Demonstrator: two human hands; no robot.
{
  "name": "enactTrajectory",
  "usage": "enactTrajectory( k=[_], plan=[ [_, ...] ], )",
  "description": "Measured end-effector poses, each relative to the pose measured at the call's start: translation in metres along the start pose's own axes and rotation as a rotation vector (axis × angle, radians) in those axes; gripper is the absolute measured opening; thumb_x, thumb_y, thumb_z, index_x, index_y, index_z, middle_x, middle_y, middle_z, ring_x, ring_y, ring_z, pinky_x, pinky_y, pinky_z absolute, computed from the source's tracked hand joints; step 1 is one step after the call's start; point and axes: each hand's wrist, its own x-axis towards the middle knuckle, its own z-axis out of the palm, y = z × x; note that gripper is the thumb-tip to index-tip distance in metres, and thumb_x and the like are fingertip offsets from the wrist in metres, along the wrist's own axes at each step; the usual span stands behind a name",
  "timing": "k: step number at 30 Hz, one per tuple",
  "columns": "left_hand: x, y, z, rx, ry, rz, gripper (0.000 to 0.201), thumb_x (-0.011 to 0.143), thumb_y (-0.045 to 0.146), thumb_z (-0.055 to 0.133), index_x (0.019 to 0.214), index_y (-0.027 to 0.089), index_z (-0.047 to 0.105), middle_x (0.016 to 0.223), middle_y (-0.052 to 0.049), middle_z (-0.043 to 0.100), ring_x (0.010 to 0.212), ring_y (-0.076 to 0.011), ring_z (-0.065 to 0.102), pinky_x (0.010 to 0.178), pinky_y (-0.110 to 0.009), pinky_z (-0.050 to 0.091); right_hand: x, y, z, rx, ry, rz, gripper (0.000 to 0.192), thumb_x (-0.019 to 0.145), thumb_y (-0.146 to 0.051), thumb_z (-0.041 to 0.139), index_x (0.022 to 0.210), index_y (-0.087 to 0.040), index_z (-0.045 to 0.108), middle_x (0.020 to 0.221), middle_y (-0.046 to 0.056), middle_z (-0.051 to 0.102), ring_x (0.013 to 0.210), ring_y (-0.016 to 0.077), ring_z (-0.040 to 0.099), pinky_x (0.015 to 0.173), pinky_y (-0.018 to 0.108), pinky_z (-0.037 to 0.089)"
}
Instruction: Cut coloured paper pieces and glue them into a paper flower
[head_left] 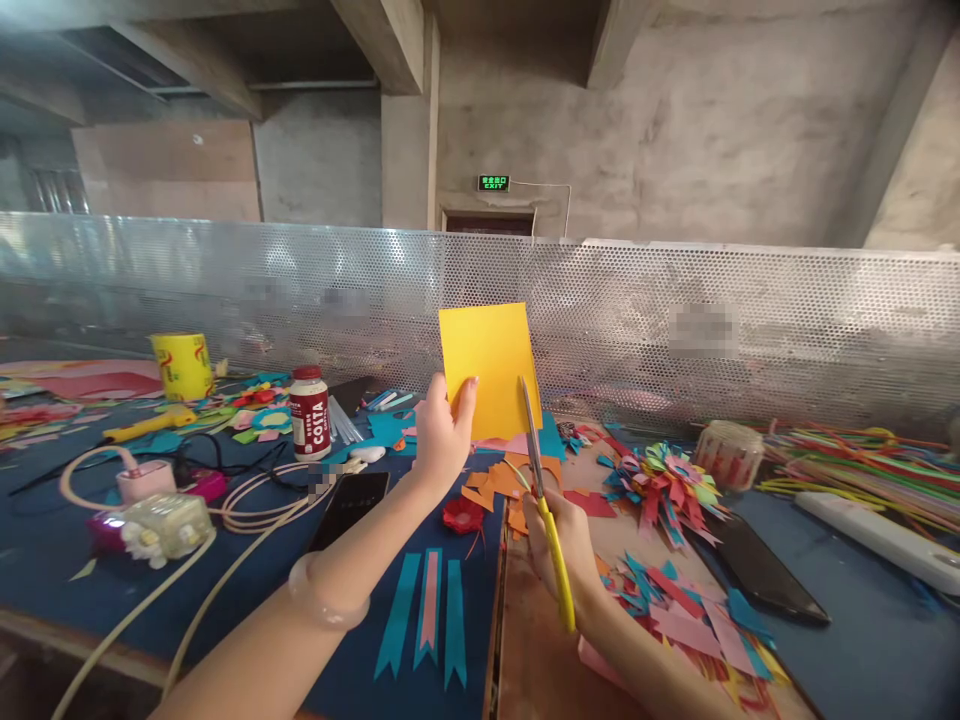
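Note:
My left hand (444, 435) grips the left edge of a yellow sheet of paper (487, 350), thumb on its near face, holding it upright above the table. My right hand (561, 535) is closed round yellow-handled scissors (555, 550). Their blades point up and lie at the paper's lower right part; a strip of yellow shows to the right of the blade. Below the paper are orange paper scraps (491, 485) and a red paper flower (463, 515). Teal paper ribbons (397, 610) with notched ends lie nearer me, the middle one topped with a pink strip.
A brown bottle (310, 415), a phone (349, 508), coiled cable (255, 492) and a yellow glue gun (150, 425) lie left. Rightward are a multicoloured paper pompom (667, 480), cut scraps (690, 610), a dark phone (769, 568) and a jar (727, 455). A perforated metal screen (337, 300) stands behind.

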Motion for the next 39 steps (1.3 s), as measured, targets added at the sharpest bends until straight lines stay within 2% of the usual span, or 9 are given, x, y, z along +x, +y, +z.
enactTrajectory(
  k=[7, 12, 18, 23, 27, 33, 39],
  plan=[
    [0.002, -0.001, -0.002, -0.03, -0.03, -0.006, 0.018, 0.085, 0.033, 0.046, 0.075, 0.02, 0.041, 0.068, 0.0, 0.057, 0.06, -0.0109, 0.054, 0.051, -0.022, 0.039, 0.002, 0.011, 0.011, 0.139, -0.07, 0.132, 0.027, 0.077, -0.043, 0.046, 0.064, -0.02, 0.04, 0.049, -0.006, 0.037, 0.039, 0.0077, 0.037, 0.038, 0.019, 0.03],
    [0.001, -0.001, -0.002, -0.009, -0.049, -0.012, 0.018, 0.085, 0.034, 0.046, 0.075, 0.02, 0.041, 0.067, 0.0, 0.057, 0.06, -0.0109, 0.054, 0.053, -0.021, 0.04, -0.001, 0.014, 0.013, 0.181, -0.175, 0.049, 0.021, 0.078, -0.04, 0.049, 0.075, -0.02, 0.045, 0.06, -0.005, 0.045, 0.048, 0.0083, 0.044, 0.046, 0.02, 0.037],
    [-0.005, 0.007, 0.001, -0.034, -0.129, -0.003, 0.02, 0.085, 0.033, 0.047, 0.072, 0.02, 0.039, 0.061, 0.002, 0.053, 0.051, -0.0089, 0.048, 0.047, -0.019, 0.036, -0.001, 0.011, 0.009, 0.16, -0.173, 0.003, 0.022, 0.079, -0.04, 0.048, 0.082, -0.019, 0.045, 0.071, -0.002, 0.049, 0.061, 0.0133, 0.05, 0.052, 0.023, 0.04],
    [-0.005, 0.009, 0.001, -0.068, -0.142, -0.013, 0.019, 0.085, 0.034, 0.046, 0.073, 0.019, 0.041, 0.063, 0.001, 0.055, 0.053, -0.0093, 0.049, 0.048, -0.019, 0.037, 0.003, 0.01, 0.008, 0.07, -0.139, -0.032, 0.017, 0.079, -0.037, 0.045, 0.077, -0.02, 0.041, 0.068, -0.002, 0.049, 0.06, 0.0135, 0.049, 0.055, 0.025, 0.039],
    [-0.005, 0.007, 0.002, -0.074, -0.139, -0.023, 0.02, 0.084, 0.034, 0.047, 0.073, 0.019, 0.041, 0.063, 0.001, 0.055, 0.055, -0.0099, 0.051, 0.05, -0.02, 0.038, 0.006, 0.01, 0.01, -0.007, -0.047, -0.019, 0.019, 0.079, -0.036, 0.045, 0.069, -0.021, 0.039, 0.062, -0.003, 0.048, 0.058, 0.0135, 0.048, 0.054, 0.024, 0.037],
    [-0.007, 0.007, 0.003, -0.102, -0.165, -0.057, 0.019, 0.084, 0.034, 0.047, 0.074, 0.019, 0.041, 0.062, 0.002, 0.052, 0.051, -0.0089, 0.048, 0.046, -0.019, 0.036, 0.007, -0.001, 0.009, 0.051, 0.017, 0.116, 0.017, 0.078, -0.033, 0.038, 0.066, -0.022, 0.038, 0.058, -0.003, 0.048, 0.05, 0.012, 0.045, 0.045, 0.021, 0.033],
    [-0.007, 0.008, 0.004, -0.11, -0.151, -0.039, 0.018, 0.085, 0.034, 0.046, 0.075, 0.019, 0.042, 0.066, 0.0, 0.054, 0.057, -0.0097, 0.05, 0.052, -0.02, 0.039, 0.007, 0.003, 0.01, 0.08, 0.04, 0.06, 0.021, 0.077, -0.035, 0.039, 0.062, -0.021, 0.036, 0.05, -0.005, 0.043, 0.043, 0.0099, 0.041, 0.041, 0.02, 0.03]
  ],
)
